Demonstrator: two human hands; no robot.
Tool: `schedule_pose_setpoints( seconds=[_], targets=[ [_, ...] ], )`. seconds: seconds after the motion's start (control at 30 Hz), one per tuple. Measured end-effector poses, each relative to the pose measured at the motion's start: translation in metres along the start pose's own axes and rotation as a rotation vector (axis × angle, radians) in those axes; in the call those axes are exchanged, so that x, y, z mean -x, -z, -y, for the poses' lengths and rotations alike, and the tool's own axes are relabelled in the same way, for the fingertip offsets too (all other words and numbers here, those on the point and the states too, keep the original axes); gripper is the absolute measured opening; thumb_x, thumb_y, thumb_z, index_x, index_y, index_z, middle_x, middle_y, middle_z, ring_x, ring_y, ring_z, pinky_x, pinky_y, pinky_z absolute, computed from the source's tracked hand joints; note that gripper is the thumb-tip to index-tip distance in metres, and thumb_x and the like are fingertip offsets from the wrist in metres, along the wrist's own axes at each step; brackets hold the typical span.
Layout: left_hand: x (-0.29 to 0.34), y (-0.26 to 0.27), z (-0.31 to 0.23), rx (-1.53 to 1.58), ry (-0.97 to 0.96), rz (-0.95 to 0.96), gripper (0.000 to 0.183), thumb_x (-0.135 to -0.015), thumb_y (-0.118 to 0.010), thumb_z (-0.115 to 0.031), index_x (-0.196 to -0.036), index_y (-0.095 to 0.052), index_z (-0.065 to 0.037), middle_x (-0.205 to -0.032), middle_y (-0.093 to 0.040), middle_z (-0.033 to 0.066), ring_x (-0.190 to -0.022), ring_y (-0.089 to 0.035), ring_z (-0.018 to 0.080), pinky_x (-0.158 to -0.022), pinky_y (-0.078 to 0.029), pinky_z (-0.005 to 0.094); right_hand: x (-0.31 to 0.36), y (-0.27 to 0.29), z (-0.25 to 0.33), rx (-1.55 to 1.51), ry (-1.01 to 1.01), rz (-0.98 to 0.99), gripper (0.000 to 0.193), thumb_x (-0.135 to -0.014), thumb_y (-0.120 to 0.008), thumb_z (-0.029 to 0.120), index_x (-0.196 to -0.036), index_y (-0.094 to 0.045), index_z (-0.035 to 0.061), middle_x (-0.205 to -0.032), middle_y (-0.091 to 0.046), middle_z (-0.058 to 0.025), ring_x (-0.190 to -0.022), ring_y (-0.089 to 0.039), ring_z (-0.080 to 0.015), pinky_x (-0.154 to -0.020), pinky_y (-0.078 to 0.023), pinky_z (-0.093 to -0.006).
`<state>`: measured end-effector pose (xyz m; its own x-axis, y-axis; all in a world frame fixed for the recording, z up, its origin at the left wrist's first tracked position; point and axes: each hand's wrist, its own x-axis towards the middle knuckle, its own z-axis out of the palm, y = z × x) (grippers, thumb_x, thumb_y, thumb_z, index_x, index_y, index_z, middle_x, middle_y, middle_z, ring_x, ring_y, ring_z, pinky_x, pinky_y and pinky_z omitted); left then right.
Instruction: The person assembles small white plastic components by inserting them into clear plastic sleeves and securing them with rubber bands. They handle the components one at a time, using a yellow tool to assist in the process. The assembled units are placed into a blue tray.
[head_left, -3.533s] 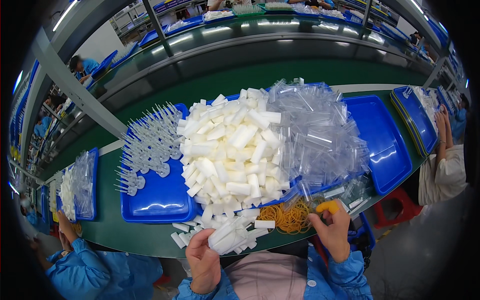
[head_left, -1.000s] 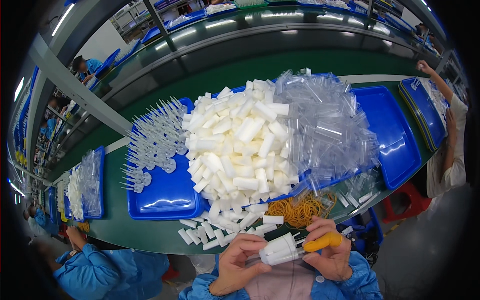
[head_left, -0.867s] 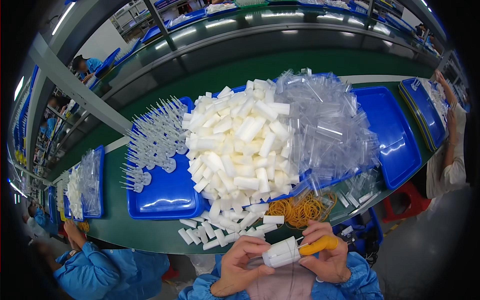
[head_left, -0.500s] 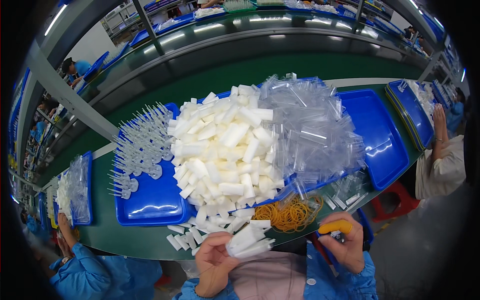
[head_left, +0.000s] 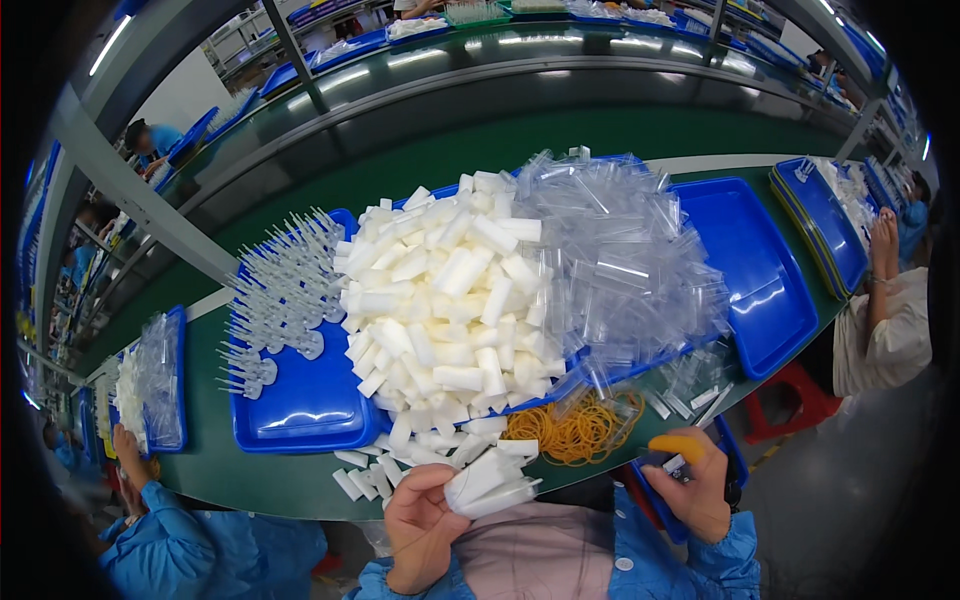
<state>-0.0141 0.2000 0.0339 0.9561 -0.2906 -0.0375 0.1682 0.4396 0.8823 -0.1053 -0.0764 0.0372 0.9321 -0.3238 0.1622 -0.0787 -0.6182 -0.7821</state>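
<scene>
My left hand is closed around a small bunch of white foam cylinders, with what looks like clear film on them. It is in front of the big heap of white foam cylinders, over the table's near edge. A yellow finger cot covers one finger of my right hand. That hand's thumb and finger are curved and apart, above a blue bin below the edge. Small pale and dark pieces show in the gap, seemingly in the bin; the other fingers are partly hidden.
Clear plastic sleeves are heaped right of the foam. Orange rubber bands lie at the near edge. White pronged parts stand in the left blue tray. Another blue tray sits at right. Co-workers sit on both sides.
My left hand with the foam cylinders has shifted slightly left. My right hand has moved slightly right, its thumb and covered finger still apart.
</scene>
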Motion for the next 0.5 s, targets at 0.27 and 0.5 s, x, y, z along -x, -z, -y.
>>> schedule_pose_setpoints(
  seconds=[0.27,0.5],
  targets=[
    [0.002,-0.012,-0.001,-0.629,-0.011,0.327,0.055,-0.073,-0.078,-0.012,-0.120,-0.054,0.002,-0.112,-0.046,0.0113,-0.102,-0.052,0.0192,-0.087,-0.045,0.0298,-0.011,-0.028,0.031,-1.153,-0.210,-0.112,0.036,-0.074,-0.056,-0.010,-0.108,-0.050,-0.0029,-0.094,-0.062,-0.0184,-0.086,-0.066,-0.0275,-0.082,-0.052,-0.0374],
    [0.002,-0.024,-0.005,-0.653,-0.108,0.306,0.050,-0.072,-0.079,-0.013,-0.116,-0.059,0.001,-0.108,-0.048,0.0121,-0.097,-0.052,0.0193,-0.084,-0.044,0.0291,-0.011,-0.031,0.036,-1.104,-0.196,0.028,0.035,-0.077,-0.060,-0.009,-0.110,-0.049,-0.0042,-0.095,-0.062,-0.0189,-0.090,-0.065,-0.0267,-0.084,-0.052,-0.0377]
  ],
)
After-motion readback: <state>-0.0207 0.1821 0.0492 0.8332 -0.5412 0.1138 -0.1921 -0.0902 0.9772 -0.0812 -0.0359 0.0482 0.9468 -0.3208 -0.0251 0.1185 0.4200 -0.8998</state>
